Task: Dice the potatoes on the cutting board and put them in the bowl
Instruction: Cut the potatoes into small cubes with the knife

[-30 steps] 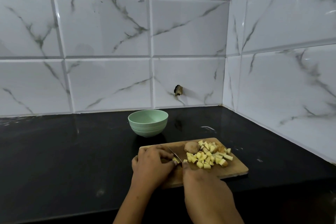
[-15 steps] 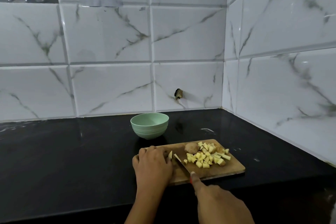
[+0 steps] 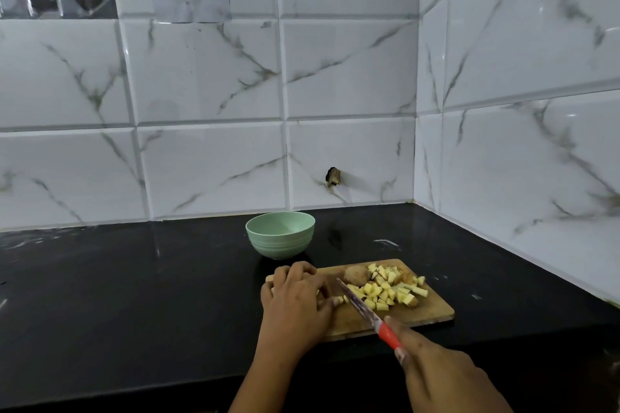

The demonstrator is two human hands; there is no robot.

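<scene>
Progress: pale yellow potato dice (image 3: 385, 292) heaped on your rectangular wooden cutting board (image 3: 432, 312), one brown unpeeled potato (image 3: 357, 275) uncut, round mint-green bowl (image 3: 281, 234) unfilled; your right hand (image 3: 446, 375) grasps the red-handled knife (image 3: 369, 312), your left hand (image 3: 298, 298) curls over a piece, grip hidden.

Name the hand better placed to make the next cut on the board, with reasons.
Right. The right hand already grips the knife, blade angled over the cutting board. The left hand rests on the board's left end beside the blade.
</scene>
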